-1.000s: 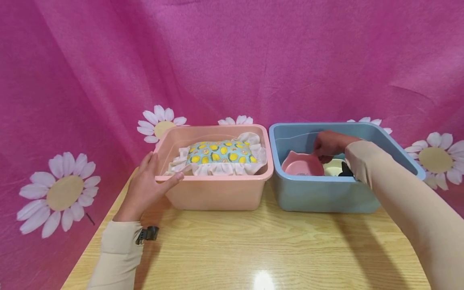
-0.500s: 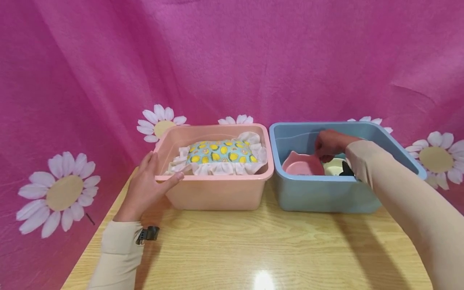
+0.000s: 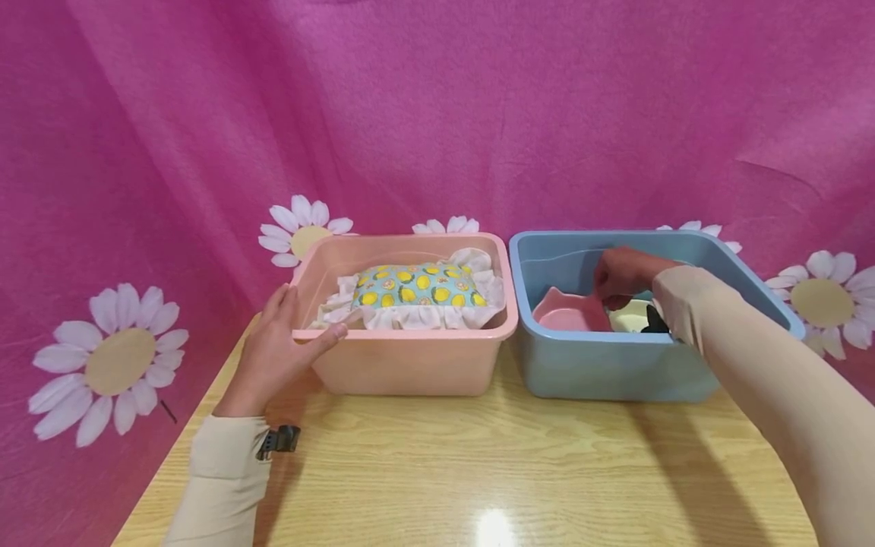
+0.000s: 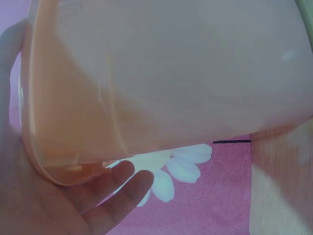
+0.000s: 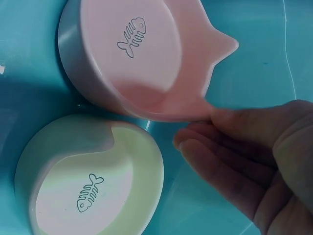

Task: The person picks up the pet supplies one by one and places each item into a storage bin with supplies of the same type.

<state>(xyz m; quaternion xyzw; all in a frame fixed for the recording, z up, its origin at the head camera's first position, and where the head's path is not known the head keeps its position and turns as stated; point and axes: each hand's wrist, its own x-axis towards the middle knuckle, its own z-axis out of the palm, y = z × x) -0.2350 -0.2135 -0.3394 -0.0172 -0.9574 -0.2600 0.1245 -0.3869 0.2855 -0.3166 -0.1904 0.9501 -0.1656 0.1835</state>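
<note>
In the blue bin (image 3: 615, 365), my right hand (image 3: 622, 273) pinches the rim of a pink cat-shaped pet bowl (image 5: 132, 54) between thumb and fingers. One pointed ear and a fishbone print show on that bowl. Beside it, apart from the fingers, lies a pale yellow-green pet bowl (image 5: 88, 186) with the same print. My left hand (image 3: 276, 353) rests at the near left corner of the pink bin (image 3: 410, 365), its thumb over the front rim and its fingers spread along the outside. Inside that bin lies a lemon-print cushion (image 3: 417, 287) with white ruffles.
The two bins stand side by side on a wooden table (image 3: 424, 463). Against their back hangs a magenta cloth (image 3: 437, 114) with white daisies. A small black object (image 3: 654, 322) in the blue bin is partly hidden by the right sleeve.
</note>
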